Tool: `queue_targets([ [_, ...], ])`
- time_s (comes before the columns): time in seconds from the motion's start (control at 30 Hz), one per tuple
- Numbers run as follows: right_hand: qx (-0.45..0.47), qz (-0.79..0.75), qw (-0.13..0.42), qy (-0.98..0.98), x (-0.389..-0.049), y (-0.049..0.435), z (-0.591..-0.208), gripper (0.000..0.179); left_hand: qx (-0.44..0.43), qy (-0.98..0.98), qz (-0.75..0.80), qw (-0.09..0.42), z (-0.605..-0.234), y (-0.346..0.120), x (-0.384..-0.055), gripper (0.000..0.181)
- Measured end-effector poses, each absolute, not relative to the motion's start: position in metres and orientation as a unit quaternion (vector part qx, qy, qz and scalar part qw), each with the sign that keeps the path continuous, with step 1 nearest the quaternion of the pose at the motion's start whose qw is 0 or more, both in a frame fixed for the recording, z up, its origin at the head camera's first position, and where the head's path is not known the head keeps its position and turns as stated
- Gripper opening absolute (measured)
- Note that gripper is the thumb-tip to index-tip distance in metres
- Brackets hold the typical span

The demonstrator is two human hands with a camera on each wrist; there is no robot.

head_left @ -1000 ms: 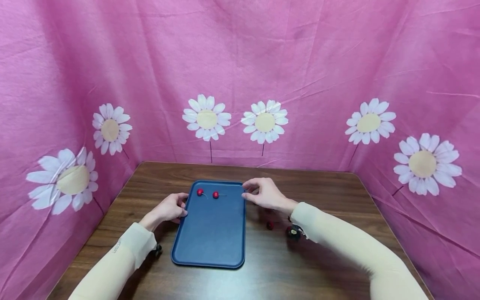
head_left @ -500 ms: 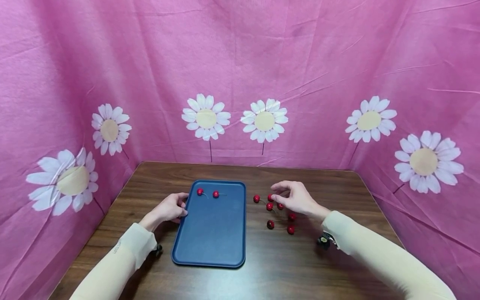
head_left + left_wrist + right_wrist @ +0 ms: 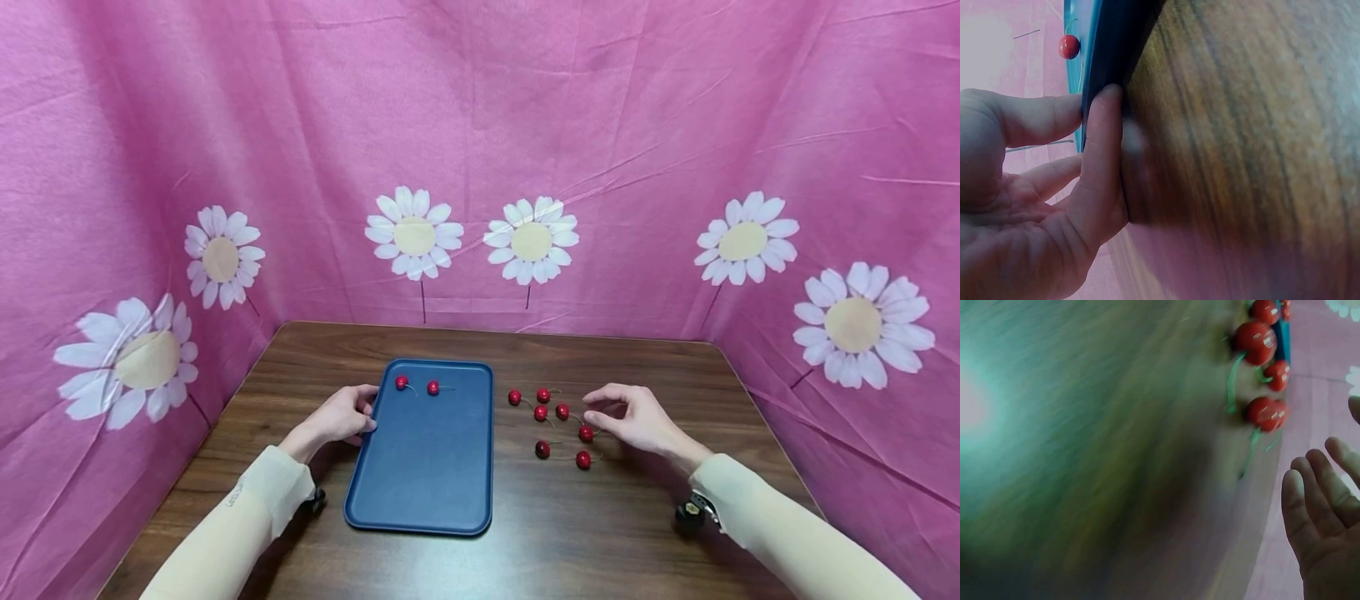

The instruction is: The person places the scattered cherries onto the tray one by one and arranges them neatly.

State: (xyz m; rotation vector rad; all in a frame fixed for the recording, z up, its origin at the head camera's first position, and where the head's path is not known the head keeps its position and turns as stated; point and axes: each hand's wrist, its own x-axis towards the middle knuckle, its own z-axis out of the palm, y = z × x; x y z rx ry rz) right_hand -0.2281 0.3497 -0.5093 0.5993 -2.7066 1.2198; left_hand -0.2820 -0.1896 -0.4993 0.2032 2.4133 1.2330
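Note:
On the table lies a blue tray with two red cherries, a left one and a right one, near its far end. My left hand holds the tray's left edge. Close up in the left wrist view, fingertips meet at the tray's rim. To the right of the tray, several stemmed cherries lie loose on the wood. Just right of that group hovers my right hand, thumb and fingers apart and nothing between them. In the right wrist view its fingers are spread beside the cherries.
The brown wooden table carries everything. A pink cloth printed with white daisies encloses its back and both sides. A dark wrist device hangs below the right sleeve.
My right hand has drawn back from the tray's right edge, passing over the loose cherries to their right side and uncovering them. The left hand, tray and its two cherries have stayed put.

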Motion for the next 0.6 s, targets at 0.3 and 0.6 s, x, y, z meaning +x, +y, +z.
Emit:
queue_targets([
  [0.3,0.234,0.392,0.049,-0.888,-0.217,0.371,-0.519,0.030,0.073,0.870,0.440,0.210,-0.498,-0.191,-0.282,0.075],
  [0.6,0.266,0.356,0.075,-0.892,-0.220,0.376,-0.530,0.028,0.067,0.868,0.441,0.217,-0.499,-0.190,-0.282,0.075],
])
